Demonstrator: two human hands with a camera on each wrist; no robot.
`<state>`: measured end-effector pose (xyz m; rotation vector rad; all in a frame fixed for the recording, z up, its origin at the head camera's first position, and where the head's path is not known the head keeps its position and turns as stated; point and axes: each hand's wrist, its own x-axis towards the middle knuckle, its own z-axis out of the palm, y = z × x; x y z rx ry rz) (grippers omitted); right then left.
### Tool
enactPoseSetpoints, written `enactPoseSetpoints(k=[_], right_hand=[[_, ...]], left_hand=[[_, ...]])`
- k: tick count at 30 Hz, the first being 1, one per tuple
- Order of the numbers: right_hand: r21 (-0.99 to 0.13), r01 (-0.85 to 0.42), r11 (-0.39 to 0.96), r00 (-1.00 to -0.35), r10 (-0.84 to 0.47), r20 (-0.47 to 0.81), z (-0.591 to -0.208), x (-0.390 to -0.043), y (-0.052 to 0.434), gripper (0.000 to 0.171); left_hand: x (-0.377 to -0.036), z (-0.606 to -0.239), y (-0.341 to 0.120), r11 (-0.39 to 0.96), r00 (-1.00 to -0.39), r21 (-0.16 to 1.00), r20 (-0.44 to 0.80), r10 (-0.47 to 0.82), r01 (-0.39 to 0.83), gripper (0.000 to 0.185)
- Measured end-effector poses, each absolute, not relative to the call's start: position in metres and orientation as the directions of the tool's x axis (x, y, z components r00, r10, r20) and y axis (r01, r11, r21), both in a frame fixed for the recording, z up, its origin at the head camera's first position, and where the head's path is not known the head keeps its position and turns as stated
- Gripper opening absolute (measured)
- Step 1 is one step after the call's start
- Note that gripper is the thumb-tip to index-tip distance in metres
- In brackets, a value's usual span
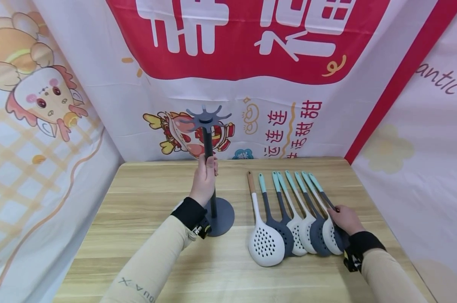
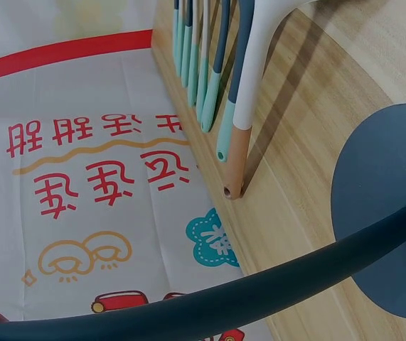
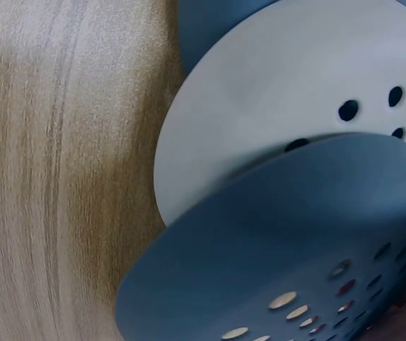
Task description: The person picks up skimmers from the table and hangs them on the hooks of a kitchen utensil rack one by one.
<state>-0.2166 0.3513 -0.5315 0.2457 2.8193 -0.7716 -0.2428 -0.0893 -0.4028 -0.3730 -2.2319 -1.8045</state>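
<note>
Fingers of our left hand (image 1: 204, 179) wrap the rack pole (image 1: 208, 145); our right hand (image 1: 346, 219) grips the rightmost skimmer (image 1: 336, 229) on the tabletop (image 1: 145, 198).

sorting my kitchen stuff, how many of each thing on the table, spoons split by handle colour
stand: 1
wooden-handled slotted spoon: 1
teal-handled slotted spoons: 7, as far as the overlap shows
total: 9

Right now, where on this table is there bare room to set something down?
Bare wood lies left of the utensil stand, out to the table edge, and along the near edge between both arms. A strip between the stand's base and the white skimmer is free. The right side is crowded with overlapping skimmers.
</note>
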Motion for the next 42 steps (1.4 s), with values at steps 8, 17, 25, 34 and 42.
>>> enactPoseSetpoints(k=[8, 17, 25, 34, 42], right_hand=[[-0.465, 0.217, 0.858, -0.968, 0.128, -0.216, -0.5286, -0.2146, 0.3506, 0.05], [-0.477, 0.209, 0.854, -0.971, 0.123, -0.204, -0.5312, -0.2158, 0.3555, 0.05], [-0.487, 0.262, 0.833, -0.96, 0.174, -0.219, -0.5295, -0.2155, 0.3568, 0.054], [-0.474, 0.265, 0.84, -0.963, 0.204, -0.177, -0.5273, -0.2115, 0.3537, 0.046], [-0.427, 0.265, 0.864, -0.964, 0.222, -0.148, -0.5273, -0.2137, 0.3483, 0.037]], left_hand=[[-0.2414, -0.4024, -0.0879, 0.197, -0.94, 0.919, 0.34, 0.041, 0.341, 0.04], [-0.2408, -0.402, -0.088, 0.206, -0.943, 0.921, 0.33, 0.036, 0.33, 0.042], [-0.2409, -0.4023, -0.0878, 0.202, -0.942, 0.921, 0.334, 0.032, 0.333, 0.046], [-0.2409, -0.4026, -0.087, 0.208, -0.945, 0.922, 0.327, 0.03, 0.326, 0.041], [-0.2415, -0.4026, -0.0875, 0.205, -0.952, 0.93, 0.305, 0.031, 0.305, 0.03]])
